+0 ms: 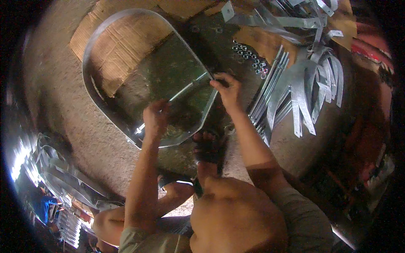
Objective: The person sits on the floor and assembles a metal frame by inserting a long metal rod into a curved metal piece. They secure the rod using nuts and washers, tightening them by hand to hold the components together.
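A wide loop of bent metal band (90,90) lies on the dirt floor, rounded at the far end. A thin metal rod (187,88) runs across its inside from the near side to the right side. My left hand (156,118) is closed around the rod's near end by the band's near edge. My right hand (228,90) pinches the rod's far end where it meets the band's right side. My foot in a dark sandal (206,147) rests just below the loop, between my arms.
Right of my right hand lies a bundle of thin rods (270,88), a heap of flat metal strips (312,76) and a small pile of nuts (249,57). Cardboard (118,46) sits under the loop's far end. More bent bands (63,177) lie at lower left.
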